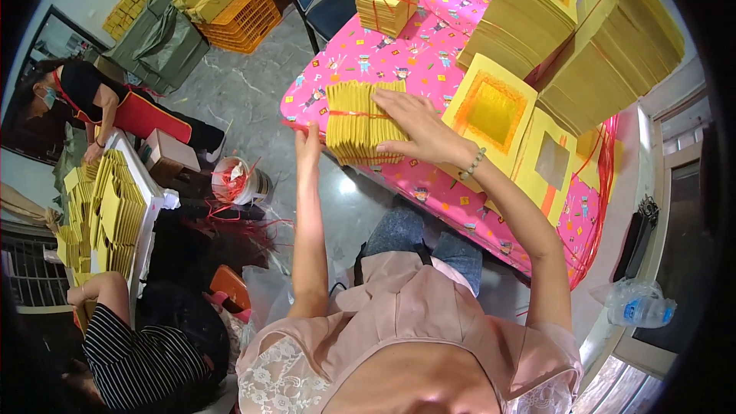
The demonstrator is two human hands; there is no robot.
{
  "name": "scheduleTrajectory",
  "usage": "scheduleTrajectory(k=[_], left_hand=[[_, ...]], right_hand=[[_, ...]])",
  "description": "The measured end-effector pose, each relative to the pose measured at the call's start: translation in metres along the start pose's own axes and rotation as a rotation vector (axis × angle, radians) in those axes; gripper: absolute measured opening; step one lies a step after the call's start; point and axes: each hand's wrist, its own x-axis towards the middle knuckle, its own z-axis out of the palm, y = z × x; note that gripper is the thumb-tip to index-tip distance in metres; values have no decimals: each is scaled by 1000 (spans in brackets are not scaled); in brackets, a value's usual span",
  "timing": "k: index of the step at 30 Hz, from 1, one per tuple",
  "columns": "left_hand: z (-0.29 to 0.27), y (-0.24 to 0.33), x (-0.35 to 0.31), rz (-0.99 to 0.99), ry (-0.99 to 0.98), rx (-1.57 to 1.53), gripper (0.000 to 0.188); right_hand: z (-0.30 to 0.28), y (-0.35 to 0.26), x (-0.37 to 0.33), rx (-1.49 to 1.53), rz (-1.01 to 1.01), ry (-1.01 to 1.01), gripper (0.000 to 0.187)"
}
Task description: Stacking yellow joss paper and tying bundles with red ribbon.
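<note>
A bundle of folded yellow paper (pixel 356 138) lies near the left front edge of a table with a pink patterned cover (pixel 460 215). A red ribbon (pixel 354 114) runs across the bundle. Just off its left end, my left hand (pixel 308 147) has its fingertips closed on the ribbon at the table's edge; part of these fingers is hard to make out. My right hand (pixel 414 129) lies on the bundle's right part, fingers stretched out and thumb spread toward the near side.
Behind stands a tied yellow paper stack (pixel 386 8). Tall paper stacks (pixel 521 19) and gold-centred sheets (pixel 491 111) fill the right side; red ribbons (pixel 606 161) hang there. At left, a co-worker in a red apron (pixel 157 116) and another in stripes (pixel 142 356) handle yellow paper.
</note>
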Motion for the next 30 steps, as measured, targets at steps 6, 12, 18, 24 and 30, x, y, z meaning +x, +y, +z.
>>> scheduleTrajectory(k=[6,12,18,24,30], left_hand=[[16,64,-39,535,261,208,73],[49,85,-33,550,-49,530,96],[36,72,-21,430,-284,239,107],[41,81,-28,412,-371,144,107],[43,75,-32,465,-368,202,105]], right_hand=[[11,4,-1,157,227,274,79],[35,17,18,463,466,164,79],[38,5,19,508,455,183,87],[46,-12,12,437,384,225,93],[58,-3,14,521,405,319,92]])
